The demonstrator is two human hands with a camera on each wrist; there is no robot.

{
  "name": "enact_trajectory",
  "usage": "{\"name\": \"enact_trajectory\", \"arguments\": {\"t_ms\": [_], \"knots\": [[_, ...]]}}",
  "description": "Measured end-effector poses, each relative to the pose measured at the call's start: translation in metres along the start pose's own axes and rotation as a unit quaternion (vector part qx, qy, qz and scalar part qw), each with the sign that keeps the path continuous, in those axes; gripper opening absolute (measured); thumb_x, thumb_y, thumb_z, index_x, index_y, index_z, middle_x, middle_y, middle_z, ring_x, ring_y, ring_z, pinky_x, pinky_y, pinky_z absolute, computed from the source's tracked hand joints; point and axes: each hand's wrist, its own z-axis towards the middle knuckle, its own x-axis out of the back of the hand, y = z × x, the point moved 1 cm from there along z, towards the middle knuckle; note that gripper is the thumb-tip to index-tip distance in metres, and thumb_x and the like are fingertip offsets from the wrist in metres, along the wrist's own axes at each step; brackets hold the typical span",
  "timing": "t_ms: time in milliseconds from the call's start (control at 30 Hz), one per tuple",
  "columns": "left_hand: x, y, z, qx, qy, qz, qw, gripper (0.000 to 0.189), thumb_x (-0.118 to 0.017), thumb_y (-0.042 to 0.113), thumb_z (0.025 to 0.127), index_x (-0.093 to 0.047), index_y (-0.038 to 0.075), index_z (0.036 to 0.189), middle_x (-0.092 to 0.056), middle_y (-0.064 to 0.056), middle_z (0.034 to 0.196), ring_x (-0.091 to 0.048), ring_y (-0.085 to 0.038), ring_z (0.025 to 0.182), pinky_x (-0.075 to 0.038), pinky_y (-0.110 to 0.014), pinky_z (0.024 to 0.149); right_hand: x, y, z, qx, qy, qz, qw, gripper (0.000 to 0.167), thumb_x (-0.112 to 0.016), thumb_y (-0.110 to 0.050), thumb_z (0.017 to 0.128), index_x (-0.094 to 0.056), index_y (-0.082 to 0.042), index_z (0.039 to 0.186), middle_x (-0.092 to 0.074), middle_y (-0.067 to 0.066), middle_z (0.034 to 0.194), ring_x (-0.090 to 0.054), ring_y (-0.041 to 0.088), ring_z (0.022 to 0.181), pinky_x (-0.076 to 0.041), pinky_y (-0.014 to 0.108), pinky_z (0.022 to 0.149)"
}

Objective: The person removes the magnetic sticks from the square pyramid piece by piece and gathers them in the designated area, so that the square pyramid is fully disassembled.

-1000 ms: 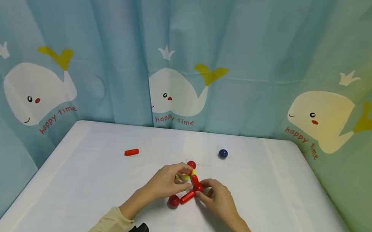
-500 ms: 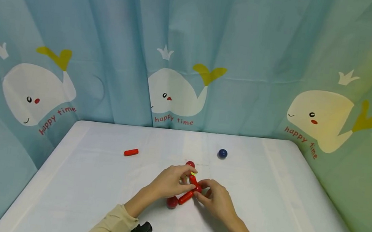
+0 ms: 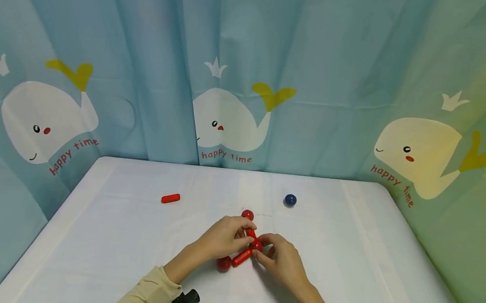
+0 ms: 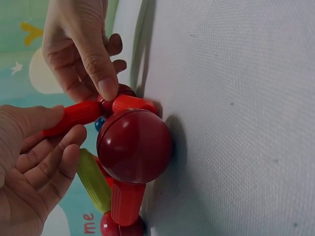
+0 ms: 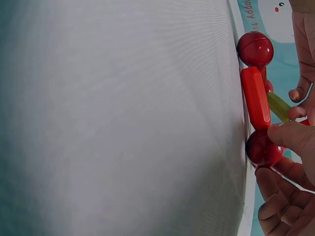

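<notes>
My left hand pinches a red ridged rod between thumb and fingers; its other end meets a red ball. That ball is gripped by the thumb and fingertips of my right hand. Low at the table, another red rod runs from this ball towards a second, nearer red ball. Behind it in the left wrist view, a yellow-green rod slants upward from the far part of the structure. A further red ball shows just beyond my left fingers.
A loose red rod lies at the back left of the white table. The dark blue ball rests towards the back right. Behind the table hangs a whale-print curtain. A black wrist device sits beside the left sleeve.
My left hand has moved slightly right and down, closer to the right hand, covering the yellow-green rods in the head view. The right hand keeps its grip on the red ball.
</notes>
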Motion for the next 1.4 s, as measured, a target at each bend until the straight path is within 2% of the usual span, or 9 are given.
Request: {"name": "enact_trajectory", "arguments": {"t_ms": [267,700,1000,1200,1400], "knots": [[0.0,-0.004,-0.003,-0.012,0.003,-0.002,0.9999,0.021,-0.072,0.009,0.095,-0.071,0.001,0.114,-0.072,-0.004,0.095,-0.062,-0.004,0.077,-0.051,-0.018,0.067,-0.001,-0.004,0.003,-0.009,0.002,-0.012,0.9999,0.021,-0.083,-0.011,0.082,-0.074,-0.009,0.101,-0.072,-0.002,0.092,-0.056,0.003,0.067,-0.047,0.022,0.06],[0.0,-0.007,-0.007,-0.035,0.033,-0.03,0.9984,0.015,-0.074,0.002,0.092,-0.073,0.002,0.107,-0.071,-0.004,0.09,-0.056,-0.003,0.071,-0.049,-0.019,0.064,-0.002,-0.006,0.005,-0.022,0.001,-0.011,0.9997,0.022,-0.083,-0.01,0.079,-0.074,-0.008,0.099,-0.068,-0.002,0.086,-0.053,0.002,0.065,-0.045,0.023,0.058],[-0.002,-0.01,-0.009,-0.015,0.039,-0.053,0.9977,0.015,-0.075,0.003,0.092,-0.074,0.004,0.107,-0.072,-0.002,0.091,-0.058,-0.003,0.073,-0.05,-0.02,0.066,-0.002,-0.007,0.006,-0.021,0.0,0.0,0.9998,0.02,-0.082,-0.008,0.079,-0.074,-0.008,0.097,-0.066,-0.002,0.084,-0.051,0.002,0.064,-0.044,0.023,0.058],[-0.002,-0.008,-0.009,-0.016,0.041,-0.065,0.9969,0.016,-0.073,0.002,0.093,-0.074,0.001,0.108,-0.073,-0.005,0.093,-0.06,-0.005,0.074,-0.051,-0.021,0.066,-0.001,-0.008,0.006,-0.022,-0.002,0.007,0.9997,0.02,-0.082,-0.007,0.079,-0.074,-0.007,0.097,-0.065,-0.001,0.083,-0.049,0.002,0.062,-0.044,0.022,0.056],[-0.005,-0.007,-0.012,-0.016,0.05,-0.059,0.9969,0.018,-0.073,0.001,0.092,-0.073,0.0,0.11,-0.073,-0.007,0.096,-0.063,-0.007,0.077,-0.053,-0.021,0.068,-0.002,-0.007,0.006,-0.019,-0.007,0.009,0.9998,0.023,-0.081,-0.008,0.08,-0.073,-0.005,0.101,-0.066,0.0,0.085,-0.05,0.002,0.063,-0.045,0.022,0.057]]}}
